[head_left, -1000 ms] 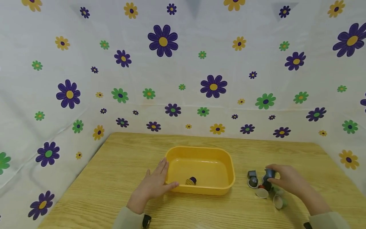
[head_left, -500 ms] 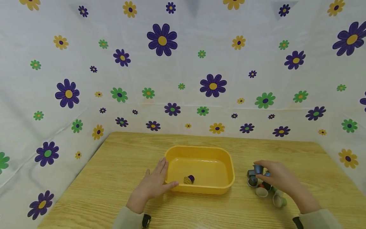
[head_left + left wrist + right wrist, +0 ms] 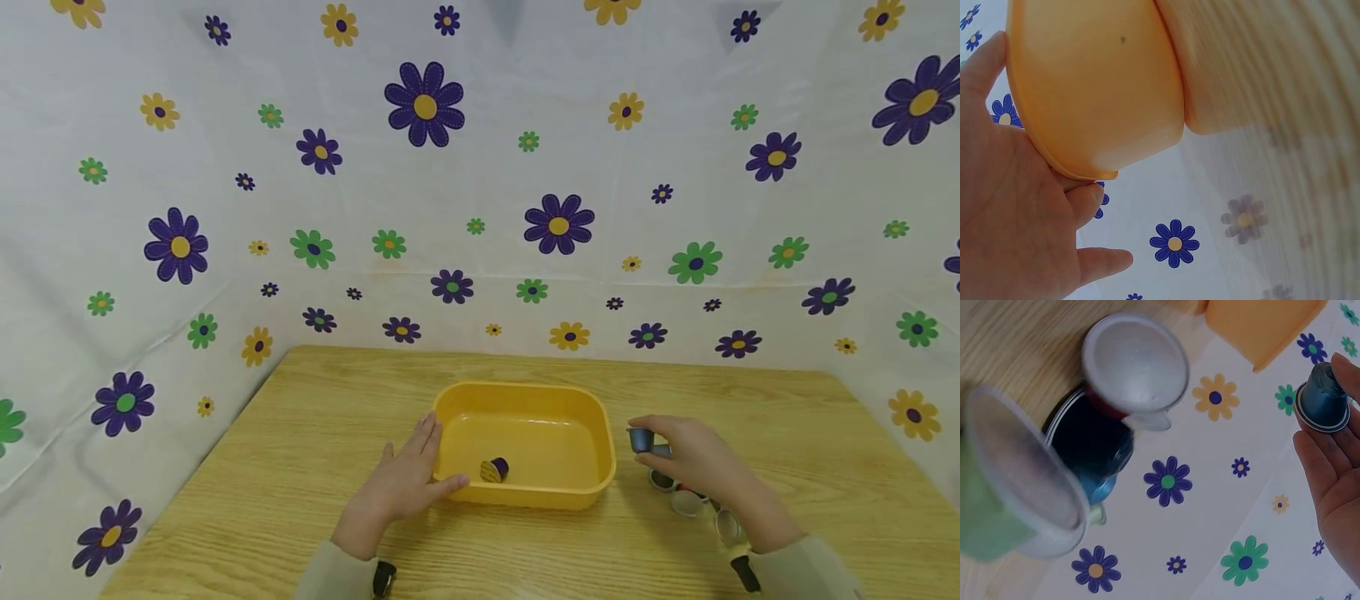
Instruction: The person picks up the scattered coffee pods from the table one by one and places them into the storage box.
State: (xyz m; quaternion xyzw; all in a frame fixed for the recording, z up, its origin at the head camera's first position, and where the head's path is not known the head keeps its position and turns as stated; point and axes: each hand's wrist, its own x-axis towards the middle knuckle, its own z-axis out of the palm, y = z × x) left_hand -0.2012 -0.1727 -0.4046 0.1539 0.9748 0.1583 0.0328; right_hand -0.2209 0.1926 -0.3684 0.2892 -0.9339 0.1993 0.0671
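My right hand [image 3: 701, 458] pinches a blue coffee capsule [image 3: 642, 440] between thumb and fingers, just right of the tray and above the table. In the right wrist view the wide rim of this blue capsule [image 3: 1324, 403] faces the fingers. The left hand [image 3: 401, 487] rests on the left front corner of a yellow tray [image 3: 525, 498], fingers straight along its side and thumb on the front rim. Inside the tray lies a purple capsule with a gold striped lid [image 3: 495, 470]. Below my right hand sit several capsules, partly hidden, among them a green capsule [image 3: 991, 506] and a white-lidded red capsule [image 3: 1138, 362].
The wooden table [image 3: 330, 400] runs back to a white flowered cloth [image 3: 480, 167] that hangs behind and at both sides. The loose capsules lie close together right of the tray, with a dark capsule [image 3: 1088, 434] between others.
The right hand has carried the blue capsule left from the pile toward the tray's right side. My left hand has stayed at the tray.
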